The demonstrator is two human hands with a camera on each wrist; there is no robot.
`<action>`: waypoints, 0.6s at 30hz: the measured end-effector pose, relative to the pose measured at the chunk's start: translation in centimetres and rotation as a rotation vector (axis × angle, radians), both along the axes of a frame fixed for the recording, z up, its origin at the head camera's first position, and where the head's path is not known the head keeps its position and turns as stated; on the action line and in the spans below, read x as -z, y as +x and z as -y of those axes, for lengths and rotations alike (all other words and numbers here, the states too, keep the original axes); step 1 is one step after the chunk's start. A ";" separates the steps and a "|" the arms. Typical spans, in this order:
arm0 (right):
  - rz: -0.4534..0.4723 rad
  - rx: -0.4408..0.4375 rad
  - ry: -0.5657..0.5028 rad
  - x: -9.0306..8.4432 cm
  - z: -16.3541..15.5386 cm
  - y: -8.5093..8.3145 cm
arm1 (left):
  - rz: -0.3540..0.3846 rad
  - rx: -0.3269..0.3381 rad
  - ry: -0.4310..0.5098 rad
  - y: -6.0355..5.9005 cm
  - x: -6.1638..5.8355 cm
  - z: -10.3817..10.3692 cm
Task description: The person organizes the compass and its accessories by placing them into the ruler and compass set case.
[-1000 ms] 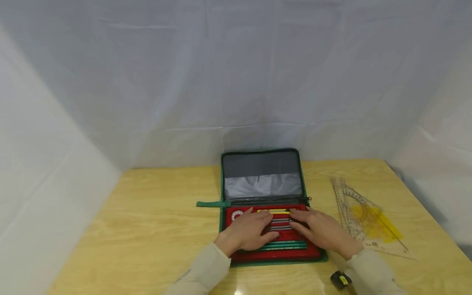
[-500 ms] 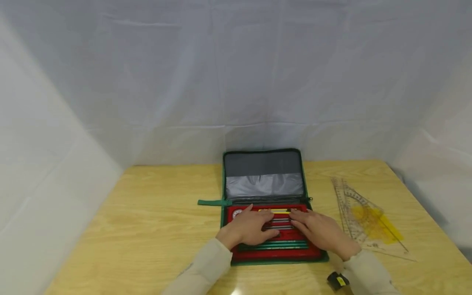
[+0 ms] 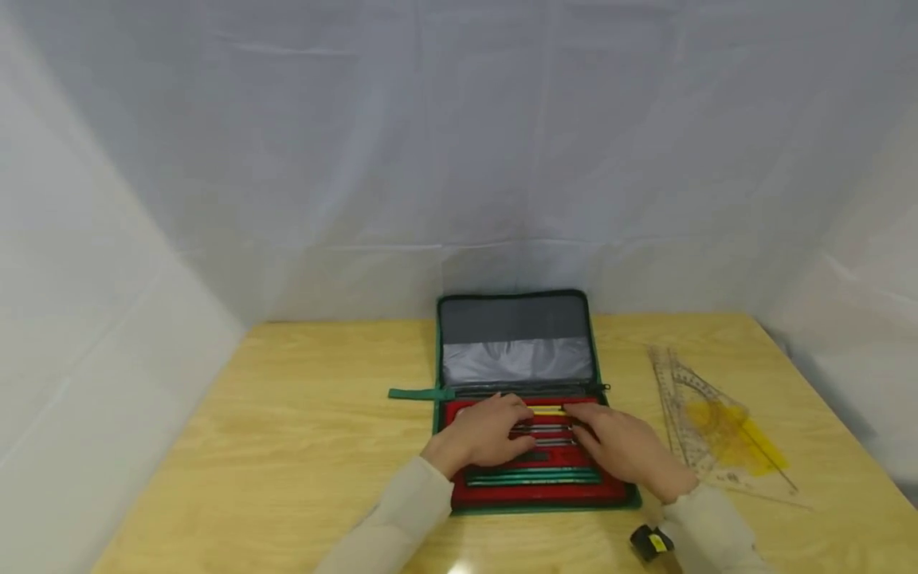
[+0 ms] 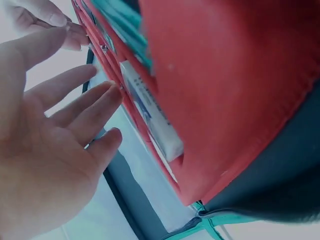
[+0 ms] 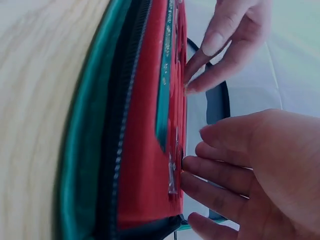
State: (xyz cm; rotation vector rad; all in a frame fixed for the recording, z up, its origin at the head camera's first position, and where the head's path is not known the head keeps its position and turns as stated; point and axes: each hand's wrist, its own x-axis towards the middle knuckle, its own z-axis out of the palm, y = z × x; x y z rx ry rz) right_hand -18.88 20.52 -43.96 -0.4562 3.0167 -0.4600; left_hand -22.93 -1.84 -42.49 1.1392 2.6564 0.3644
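Note:
A zippered case (image 3: 513, 319) lies unfolded on the table, its red inner tray (image 3: 538, 496) holding drawing tools. Near the tray's far edge is a slim yellow tool (image 3: 548, 411) with a dark end. My left hand (image 3: 482, 430) is at its left end, fingers slightly bent and fingertips on the tray. At the right end, my right hand (image 3: 624, 446) touches the tray with its fingertips. Between the hands lie silver metal instruments (image 3: 545, 442); nearer to me are green pencils (image 3: 534, 476). A white block (image 4: 152, 112) sits in a slot beside my left fingers in the left wrist view.
Clear set squares (image 3: 681, 422) and a yellow transparent sheet-like piece (image 3: 753, 446) overlap on the table (image 3: 308, 446) at right. A small black-and-yellow tape measure (image 3: 652, 543) lies by the right sleeve. A green strap (image 3: 412, 394) sticks out left of the case.
My left hand has shifted slightly up the tray, its fingers more bent, and now covers most of the round white item. My right fingers are also a little more bent. The case stays put.

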 end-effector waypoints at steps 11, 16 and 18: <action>-0.027 -0.012 -0.032 0.4 -0.5 0.6 | -0.069 -0.314 0.368 -1.3 0.9 2.7; -0.058 0.007 -0.051 0.7 -1.4 0.9 | -0.029 -0.539 0.583 -3.4 1.3 5.2; -0.069 0.007 -0.058 0.8 -1.7 1.0 | -0.003 -0.581 0.614 -4.2 1.6 6.0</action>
